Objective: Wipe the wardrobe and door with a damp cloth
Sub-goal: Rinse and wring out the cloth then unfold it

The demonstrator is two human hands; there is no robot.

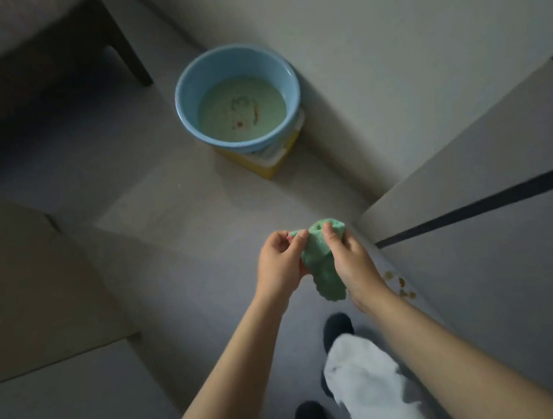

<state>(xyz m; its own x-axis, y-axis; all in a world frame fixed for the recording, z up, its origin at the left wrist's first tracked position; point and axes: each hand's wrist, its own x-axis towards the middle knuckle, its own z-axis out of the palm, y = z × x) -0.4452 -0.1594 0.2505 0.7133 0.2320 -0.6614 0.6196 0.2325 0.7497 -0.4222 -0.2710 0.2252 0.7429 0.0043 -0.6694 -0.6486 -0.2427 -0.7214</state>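
Note:
A green cloth [323, 266] hangs between both hands over the floor. My left hand [279, 264] pinches its upper left corner. My right hand [351, 259] grips its top right part, thumb pressed into the fabric, and the rest droops below. The pale wardrobe [500, 252] with a dark gap between its panels rises on the right, close beside my right forearm. No door is clearly identifiable in the dim room.
A blue basin [234, 59] of cloudy water sits on a yellow box [267, 167] by the wall ahead. A dark-legged piece of furniture [122, 47] stands at far left, a pale surface [36, 288] at near left. My feet in dark slippers [337, 330] stand below.

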